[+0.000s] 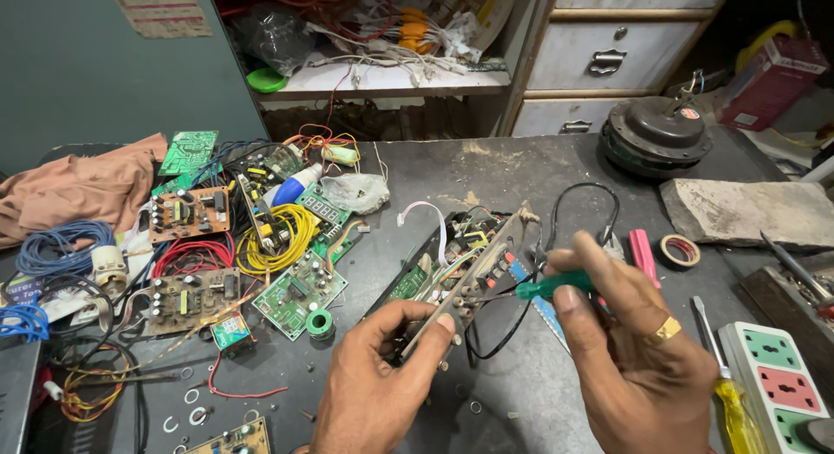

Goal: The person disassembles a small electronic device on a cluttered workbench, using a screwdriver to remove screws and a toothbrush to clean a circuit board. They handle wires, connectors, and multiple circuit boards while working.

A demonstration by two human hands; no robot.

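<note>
2 hands | L grip (382, 367) shut on panel (465, 276) | R grip (634, 332) shut on screwdriver (552, 286)

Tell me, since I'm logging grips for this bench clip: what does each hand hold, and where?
The left hand grips the electronic unit's front panel by its lower end. The right hand pinches a green-handled screwdriver by the handle.

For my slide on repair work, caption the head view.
Left hand steadies an opened panel; right hand holds a green screwdriver.
</note>
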